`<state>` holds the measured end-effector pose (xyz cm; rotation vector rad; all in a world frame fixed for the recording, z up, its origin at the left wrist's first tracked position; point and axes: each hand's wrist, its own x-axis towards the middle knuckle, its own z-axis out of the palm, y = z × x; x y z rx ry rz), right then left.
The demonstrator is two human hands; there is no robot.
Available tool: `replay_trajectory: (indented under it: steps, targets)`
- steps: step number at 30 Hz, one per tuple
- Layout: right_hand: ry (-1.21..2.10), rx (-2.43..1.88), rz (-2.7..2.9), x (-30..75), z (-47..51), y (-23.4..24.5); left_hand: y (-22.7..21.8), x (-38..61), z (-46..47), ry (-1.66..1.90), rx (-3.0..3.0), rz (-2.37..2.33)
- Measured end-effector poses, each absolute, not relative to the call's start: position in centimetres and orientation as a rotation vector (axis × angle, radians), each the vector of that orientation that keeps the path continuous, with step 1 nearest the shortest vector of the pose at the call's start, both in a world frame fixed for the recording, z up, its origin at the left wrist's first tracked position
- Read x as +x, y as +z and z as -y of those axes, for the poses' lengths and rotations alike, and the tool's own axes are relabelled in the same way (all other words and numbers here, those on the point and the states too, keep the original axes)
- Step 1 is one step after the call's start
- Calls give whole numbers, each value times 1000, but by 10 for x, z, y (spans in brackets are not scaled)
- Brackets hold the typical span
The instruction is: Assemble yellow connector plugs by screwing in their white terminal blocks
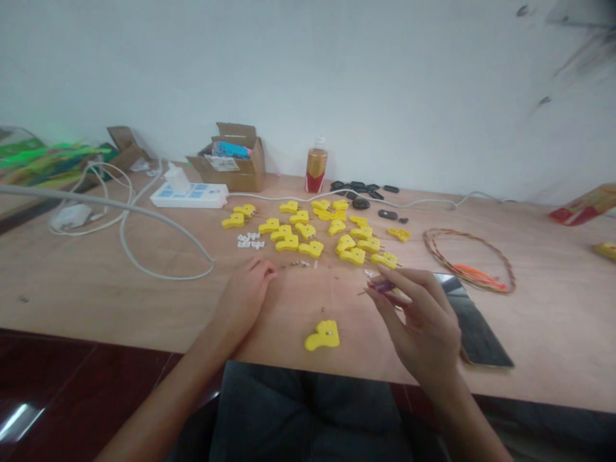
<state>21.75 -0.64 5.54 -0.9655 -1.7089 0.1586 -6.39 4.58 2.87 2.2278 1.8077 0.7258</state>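
My left hand (pixel 248 289) rests on the wooden table (pixel 96 289) with its fingers curled, fingertips close to a few tiny screws (pixel 293 264). My right hand (pixel 418 314) is raised over the table and pinches a small screwdriver (pixel 382 287) with a dark reddish handle. One yellow plastic part (pixel 323 335) lies alone near the front edge between my hands. Several more yellow parts (pixel 312 231) lie in a pile farther back. Small white pieces (pixel 250 240) sit left of the pile.
A phone (pixel 474 324) lies right of my right hand, beside a coil of twisted wire (pixel 469 260). At the back stand a white power strip (pixel 190 192) with cables, a cardboard box (pixel 235 163), a bottle (pixel 316 165) and several black parts (pixel 366 192).
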Motion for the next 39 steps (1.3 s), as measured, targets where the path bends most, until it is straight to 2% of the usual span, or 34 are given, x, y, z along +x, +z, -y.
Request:
replay_trajectory:
  steps: [7,13,39]
  targets:
    - [406,-776,1408,207,33,48,28,-50,9,1108,2076,-1528]
    - [564,-576,1492,191,58,38,20,-25,56,1283,2145,-1201]
    - [550,-571,1553,185,64,40,15,-21,57,1188,2204,-1254]
